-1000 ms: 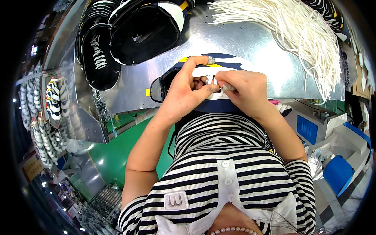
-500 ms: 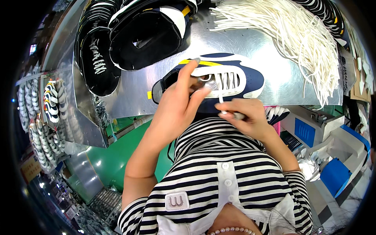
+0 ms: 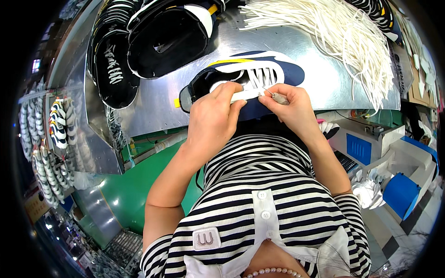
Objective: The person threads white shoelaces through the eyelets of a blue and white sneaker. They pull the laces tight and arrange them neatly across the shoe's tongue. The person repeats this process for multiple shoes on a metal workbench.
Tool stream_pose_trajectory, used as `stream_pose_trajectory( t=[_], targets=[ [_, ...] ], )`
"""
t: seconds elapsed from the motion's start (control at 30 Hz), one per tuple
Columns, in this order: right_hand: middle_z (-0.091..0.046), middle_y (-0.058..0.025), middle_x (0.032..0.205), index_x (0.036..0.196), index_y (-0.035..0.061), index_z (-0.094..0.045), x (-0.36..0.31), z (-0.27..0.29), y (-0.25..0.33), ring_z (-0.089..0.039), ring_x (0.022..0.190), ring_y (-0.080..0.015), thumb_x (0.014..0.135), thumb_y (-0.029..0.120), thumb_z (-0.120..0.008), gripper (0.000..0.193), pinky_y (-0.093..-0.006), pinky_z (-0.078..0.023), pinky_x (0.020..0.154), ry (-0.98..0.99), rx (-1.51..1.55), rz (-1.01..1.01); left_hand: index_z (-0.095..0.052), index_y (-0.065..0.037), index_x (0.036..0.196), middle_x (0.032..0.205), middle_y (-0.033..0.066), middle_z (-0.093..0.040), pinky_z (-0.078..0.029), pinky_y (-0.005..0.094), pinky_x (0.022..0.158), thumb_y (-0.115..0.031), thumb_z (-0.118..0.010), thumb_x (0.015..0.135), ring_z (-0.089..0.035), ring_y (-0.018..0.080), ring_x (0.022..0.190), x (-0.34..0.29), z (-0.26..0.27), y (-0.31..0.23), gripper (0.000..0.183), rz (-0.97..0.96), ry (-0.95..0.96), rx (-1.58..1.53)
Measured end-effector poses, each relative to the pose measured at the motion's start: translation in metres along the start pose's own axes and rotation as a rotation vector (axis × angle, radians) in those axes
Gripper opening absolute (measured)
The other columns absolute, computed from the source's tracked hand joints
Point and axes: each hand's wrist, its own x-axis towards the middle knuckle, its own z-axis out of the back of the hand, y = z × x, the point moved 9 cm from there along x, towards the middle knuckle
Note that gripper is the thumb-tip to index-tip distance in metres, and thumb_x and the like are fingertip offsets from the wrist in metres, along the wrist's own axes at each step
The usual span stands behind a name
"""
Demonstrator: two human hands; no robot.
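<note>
A navy, white and yellow shoe upper (image 3: 294,72) lies across the metal table in front of me, toe to the right. White shoelace (image 3: 265,75) crosses its opening in several rows toward the toe. With thumb and fingers, my left hand (image 3: 213,113) pinches the white eyelet edge (image 3: 245,95) nearest me. My right hand (image 3: 294,107) is closed round an awl-like tool (image 3: 280,98) with a pale handle; its thin metal tip meets the eyelet edge beside my left fingers. Whether the tip passes through a hole is too small to tell.
A heap of loose white laces (image 3: 320,37) lies at the far right of the metal table (image 3: 162,99). Stacked black shoe uppers (image 3: 118,65) stand at the far left. A grey and blue machine (image 3: 366,148) is at right; shoe parts (image 3: 58,125) hang at left.
My right hand has moved up and in to the eyelet edge, no longer drawing a lace toward me. My left hand has shifted from inside the opening to pinch the near edge.
</note>
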Motion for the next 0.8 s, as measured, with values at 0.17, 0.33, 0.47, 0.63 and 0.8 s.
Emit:
stream_pose_trajectory(
  t=[0.17,0.33,0.47,0.63,0.8],
  targets=[
    [-0.056,0.0051,0.061,0.086,0.0032,-0.072,0.008,-0.009,0.014,-0.042,0.047,-0.0017,0.087,0.013,-0.075,0.010,-0.0186,-0.028,0.044,0.007,0.444,-0.019,-0.062,-0.003,0.103,0.079,0.0168,-0.066,-0.049,0.0420,0.062,-0.018,-0.068,0.090,-0.065,0.0352,0.071,0.002,0.000,0.008,0.021,0.060,0.026,-0.065],
    [-0.058,0.0044,0.063,0.086,0.0024,-0.072,0.012,-0.024,0.006,-0.044,0.049,-0.0016,0.088,0.014,-0.074,0.012,-0.0187,-0.030,0.045,-0.083,0.491,0.003,-0.061,-0.005,0.101,0.075,0.0151,-0.066,-0.049,0.0410,0.058,-0.023,-0.072,0.087,-0.065,0.0335,0.066,0.002,-0.007,0.007,0.025,0.082,0.059,0.000],
    [-0.061,0.0024,0.071,0.099,0.0013,-0.068,0.017,-0.029,0.003,-0.049,0.055,-0.0031,0.089,0.015,-0.073,0.017,-0.0189,-0.036,0.049,-0.068,0.469,0.014,-0.059,-0.005,0.095,0.068,0.0133,-0.065,-0.049,0.0400,0.053,-0.018,-0.072,0.085,-0.063,0.0314,0.056,0.004,-0.010,0.006,0.021,0.050,-0.023,0.124],
    [-0.064,-0.0050,0.079,0.116,0.0013,-0.051,-0.012,-0.015,0.008,-0.059,0.068,-0.0098,0.096,0.014,-0.065,0.027,-0.0220,-0.046,0.063,0.043,0.209,0.042,-0.059,-0.003,0.095,0.068,0.0142,-0.066,-0.049,0.0386,0.051,-0.016,-0.073,0.085,-0.064,0.0310,0.055,0.005,-0.005,0.007,0.021,0.027,-0.075,0.050],
    [-0.069,-0.0124,0.084,0.106,-0.0002,-0.051,-0.021,-0.011,0.013,-0.068,0.073,-0.0162,0.098,0.013,-0.061,0.018,-0.0278,-0.051,0.064,0.032,-0.077,0.117,-0.060,-0.001,0.101,0.084,0.0157,-0.071,-0.052,0.0349,0.057,-0.014,-0.076,0.085,-0.069,0.0301,0.067,0.004,-0.008,0.013,0.026,0.049,-0.028,0.039]
  ],
)
